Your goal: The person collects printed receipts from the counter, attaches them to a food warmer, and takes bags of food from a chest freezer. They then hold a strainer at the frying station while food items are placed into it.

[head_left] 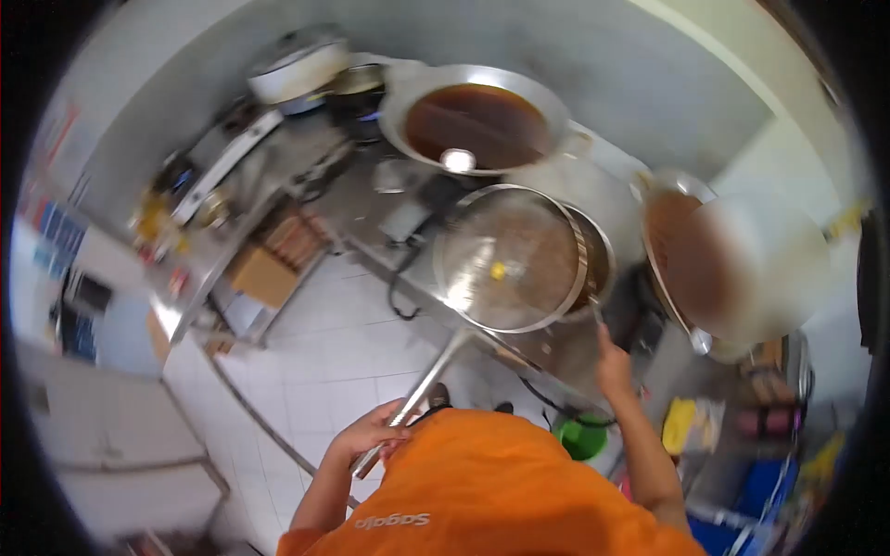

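Note:
My left hand (378, 431) is wrapped round the long metal handle of a large round strainer (519, 301). The strainer's wide metal rim and fine mesh cover much of the pot (603, 250) behind it. A small yellow spot shows on the mesh. My right hand (612, 366) is closed round a thin metal handle (595, 310) at the strainer's right edge; what that handle belongs to is hidden. Whether the strainer rests on the pot or hangs above it, I cannot tell.
A big wok of dark brown liquid (477, 125) stands behind. To the right is another wok (672, 218), partly covered by a pale blur. A rice cooker (301, 69) sits at the back left, a cardboard box (262, 275) on a lower shelf, and a green bucket (582, 435) below.

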Demonstrator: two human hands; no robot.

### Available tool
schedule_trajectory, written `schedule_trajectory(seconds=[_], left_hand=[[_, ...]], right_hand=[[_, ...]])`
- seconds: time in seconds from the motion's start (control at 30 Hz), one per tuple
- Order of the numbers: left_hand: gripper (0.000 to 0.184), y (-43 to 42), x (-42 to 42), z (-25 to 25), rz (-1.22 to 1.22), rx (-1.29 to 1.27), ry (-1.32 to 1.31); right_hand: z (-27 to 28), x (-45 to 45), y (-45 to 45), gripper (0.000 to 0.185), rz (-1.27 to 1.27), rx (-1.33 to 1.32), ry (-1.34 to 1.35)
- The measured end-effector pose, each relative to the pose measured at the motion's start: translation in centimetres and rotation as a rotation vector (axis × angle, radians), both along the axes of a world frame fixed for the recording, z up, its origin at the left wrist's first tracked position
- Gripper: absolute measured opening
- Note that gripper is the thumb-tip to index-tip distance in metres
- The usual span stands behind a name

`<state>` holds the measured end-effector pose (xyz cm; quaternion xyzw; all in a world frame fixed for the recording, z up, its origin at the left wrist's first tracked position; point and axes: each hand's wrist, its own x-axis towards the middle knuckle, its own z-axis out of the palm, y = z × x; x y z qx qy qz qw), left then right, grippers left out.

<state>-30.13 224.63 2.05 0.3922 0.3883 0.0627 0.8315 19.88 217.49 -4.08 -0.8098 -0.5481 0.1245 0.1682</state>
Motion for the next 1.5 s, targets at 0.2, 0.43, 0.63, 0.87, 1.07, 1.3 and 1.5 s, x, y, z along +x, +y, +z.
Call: schedule_trajectory(seconds=[0.2,0.43,0.63,0.87,1.07,1.3,1.5], left_hand=[[0.044,-0.2,0.3,0.3,0.015,-0.089,-0.006],[0.045,1.3,1.0,1.2,0.008,-0.067,0.023],[0.045,2.2,3.2,0.8,-0.035,-0.002,0.056],[0.043,4.0,10.5,-0.9,-0.06,0.057,0.059],[0.04,4.9,13.7,-2.5,-0.008,-0.052,0.087],[0.036,4.6,13.8,-3.3,0.027,-0.073,0.113],[0.034,4.4,13.8,-3.9,0.049,-0.108,0.08]], right_hand=[[0.8,-1.4,-0.6,0.064,-0.115,-0.009,-0.079],[1.7,-0.4,-1.4,0.058,-0.131,0.04,0.072],[14.4,0.8,-3.4,0.059,-0.266,0.141,0.039],[22.8,15.2,-5.8,0.047,-0.536,0.16,0.153],[19.4,29.1,-11.2,0.03,-0.601,-0.129,-0.578],[17.9,28.2,-12.4,0.025,-0.532,-0.394,-0.579],[19.0,26.2,-11.7,0.021,-0.075,-0.751,-0.491]])
